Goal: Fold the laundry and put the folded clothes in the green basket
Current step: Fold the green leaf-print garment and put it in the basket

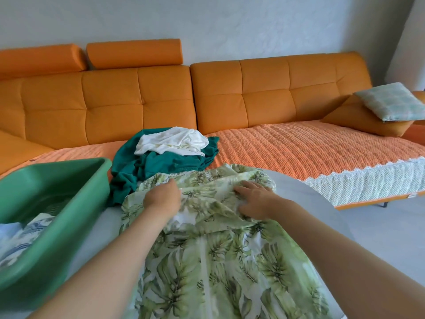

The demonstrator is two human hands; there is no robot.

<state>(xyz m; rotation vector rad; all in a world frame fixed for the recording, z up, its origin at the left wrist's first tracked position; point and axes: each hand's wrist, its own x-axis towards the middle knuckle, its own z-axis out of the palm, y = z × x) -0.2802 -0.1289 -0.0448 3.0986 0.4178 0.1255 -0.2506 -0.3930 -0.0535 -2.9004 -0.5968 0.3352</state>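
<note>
The person is working on a leaf-print dress (207,261) that is lying spread on the grey bench (294,187) just to the right of the green basket (69,171). The right hand (255,201) is resting on a raised fold of the cloth with its fingers (243,188) straight and released, pressing rather than grasping. The left hand (162,196), the one nearer the basket, is lying on the same fold; its fingers are tucking down out of sight, so I cannot tell whether they are pinching the cloth. To do this step well, both hands should probably be drawing the fold across evenly, lining up the edges and smoothing outward so the thin fabric is not bunching. 2 more pieces, a teal garment (165,164) and a white garment (172,140) on top of it, are waiting in a heap behind and to the right of the basket, touching the dress's far edge. Folded clothes (23,233) are already sitting inside the basket. No brand, label or readable writing is showing anywhere.
</note>
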